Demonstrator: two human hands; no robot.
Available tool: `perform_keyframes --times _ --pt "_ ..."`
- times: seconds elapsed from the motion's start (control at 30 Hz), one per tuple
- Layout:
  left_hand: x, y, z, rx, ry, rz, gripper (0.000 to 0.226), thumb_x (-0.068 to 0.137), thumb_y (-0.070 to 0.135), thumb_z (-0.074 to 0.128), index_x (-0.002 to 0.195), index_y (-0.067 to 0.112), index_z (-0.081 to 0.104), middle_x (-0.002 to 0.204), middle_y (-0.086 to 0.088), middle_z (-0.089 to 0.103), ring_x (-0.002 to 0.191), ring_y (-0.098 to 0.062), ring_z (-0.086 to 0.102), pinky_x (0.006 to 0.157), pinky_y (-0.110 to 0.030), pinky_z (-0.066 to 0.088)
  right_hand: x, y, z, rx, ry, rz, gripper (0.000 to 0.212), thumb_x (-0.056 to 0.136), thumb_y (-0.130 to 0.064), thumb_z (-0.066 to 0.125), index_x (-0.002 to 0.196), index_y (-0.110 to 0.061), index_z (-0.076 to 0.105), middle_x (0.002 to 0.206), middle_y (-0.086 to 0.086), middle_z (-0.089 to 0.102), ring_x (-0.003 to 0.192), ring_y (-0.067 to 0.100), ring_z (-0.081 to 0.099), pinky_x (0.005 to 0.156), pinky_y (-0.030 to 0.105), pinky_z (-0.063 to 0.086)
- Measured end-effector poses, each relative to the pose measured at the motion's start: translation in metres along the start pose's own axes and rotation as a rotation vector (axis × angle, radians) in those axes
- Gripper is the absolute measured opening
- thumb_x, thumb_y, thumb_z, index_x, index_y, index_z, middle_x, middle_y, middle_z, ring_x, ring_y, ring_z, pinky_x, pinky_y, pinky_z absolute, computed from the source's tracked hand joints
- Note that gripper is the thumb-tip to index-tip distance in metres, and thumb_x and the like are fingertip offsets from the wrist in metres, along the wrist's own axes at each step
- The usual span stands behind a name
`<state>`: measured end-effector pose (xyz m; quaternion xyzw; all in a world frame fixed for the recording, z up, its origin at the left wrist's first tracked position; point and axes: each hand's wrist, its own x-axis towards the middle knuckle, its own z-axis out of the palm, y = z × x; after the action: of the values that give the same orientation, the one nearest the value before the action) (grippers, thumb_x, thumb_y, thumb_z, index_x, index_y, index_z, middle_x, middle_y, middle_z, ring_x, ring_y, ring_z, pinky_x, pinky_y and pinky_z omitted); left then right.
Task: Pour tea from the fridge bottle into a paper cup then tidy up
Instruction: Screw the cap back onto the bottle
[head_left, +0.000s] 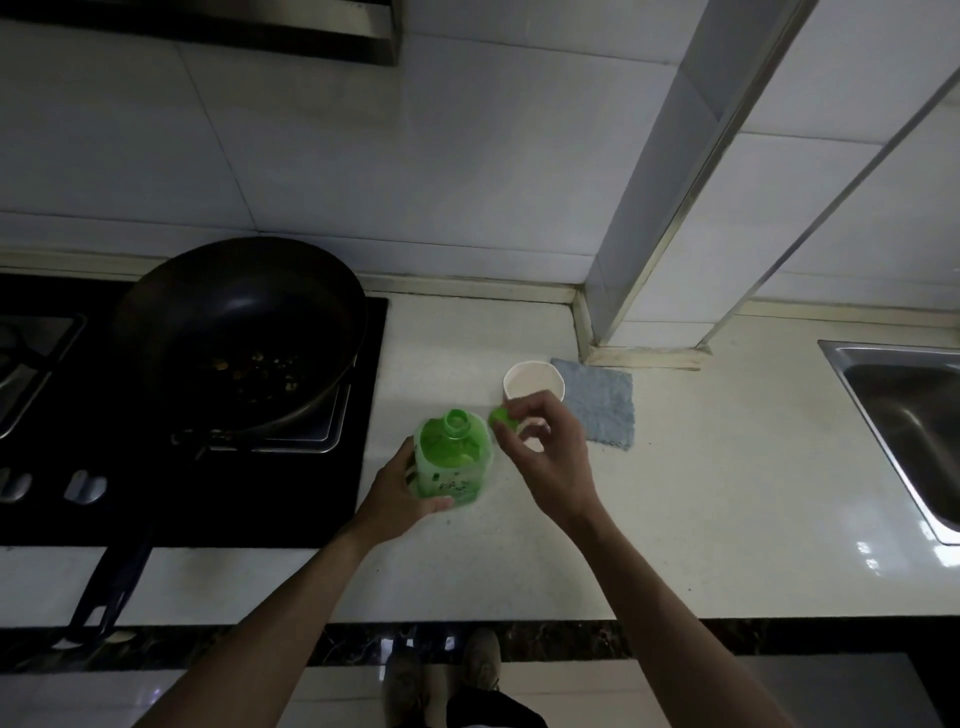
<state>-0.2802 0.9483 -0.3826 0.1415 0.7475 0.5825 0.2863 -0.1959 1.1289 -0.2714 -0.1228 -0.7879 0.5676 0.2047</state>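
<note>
A green tea bottle (453, 460) stands upright on the white counter (701, 493) with its neck uncapped. My left hand (400, 496) wraps around its lower body from the left. My right hand (545, 447) hovers just right of the neck and pinches the green cap (501, 415) between its fingertips. Behind that hand stands a white paper cup (532, 382), partly hidden by my fingers.
A grey cloth (602, 402) lies right of the cup. A black wok (239, 332) with food scraps sits on the dark hob (291, 499) at left, handle reaching past the front edge. A steel sink (904, 415) is at far right. A tiled pillar (670, 208) rises behind.
</note>
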Motion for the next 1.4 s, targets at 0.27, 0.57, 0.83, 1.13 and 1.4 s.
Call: perform_keyframes --times 0.27,0.57,0.83,1.13,1.4 --pt "0.002 -0.001 0.001 -0.012 -0.017 0.002 0.077 0.066 -0.004 0.084 0.127 0.028 0.049 0.118 0.004 0.064 0.108 -0.003 0.063 0.082 -0.023 0.057 0.018 -0.018 0.018 -0.303 -0.135 -0.106 0.022 0.08 -0.025 0.078 0.087 -0.026 0.058 0.099 -0.007 0.064 0.085 0.005 0.056 0.069 0.013 0.045" --pt "0.002 -0.002 0.001 -0.003 -0.013 -0.013 0.076 0.066 0.003 0.086 0.122 0.039 0.049 0.119 0.005 0.064 0.11 -0.007 0.062 0.085 -0.027 0.057 0.03 -0.031 0.012 -0.541 -0.407 -0.287 0.028 0.089 -0.021 0.07 0.115 -0.012 0.067 0.106 0.001 0.069 0.094 0.014 0.058 0.085 0.027 0.048" --pt "0.0 0.004 0.001 0.008 -0.011 -0.065 0.077 0.066 0.006 0.086 0.117 0.046 0.046 0.116 0.012 0.063 0.107 -0.001 0.061 0.077 -0.016 0.055 0.051 -0.05 0.013 -0.861 -0.733 -0.442 0.033 0.091 -0.008 0.064 0.124 -0.007 0.064 0.116 0.011 0.066 0.106 0.026 0.056 0.09 0.034 0.044" --pt "0.0 0.006 0.0 -0.003 -0.012 -0.069 0.078 0.067 0.003 0.085 0.113 0.051 0.045 0.115 0.009 0.065 0.108 -0.004 0.062 0.082 -0.02 0.056 0.04 -0.049 0.015 -1.081 -0.631 -0.203 0.063 0.097 -0.06 0.034 0.069 -0.008 0.055 0.063 0.003 0.052 0.057 0.021 0.059 0.059 0.036 0.052" --pt "-0.001 0.006 0.002 -0.015 -0.009 -0.065 0.077 0.067 0.003 0.085 0.113 0.05 0.045 0.115 0.01 0.064 0.105 0.001 0.061 0.081 -0.021 0.057 0.033 -0.041 0.009 -0.781 -0.643 -0.282 0.059 0.092 -0.031 0.064 0.145 -0.025 0.039 0.127 0.005 0.053 0.114 0.018 0.052 0.089 0.031 0.041"
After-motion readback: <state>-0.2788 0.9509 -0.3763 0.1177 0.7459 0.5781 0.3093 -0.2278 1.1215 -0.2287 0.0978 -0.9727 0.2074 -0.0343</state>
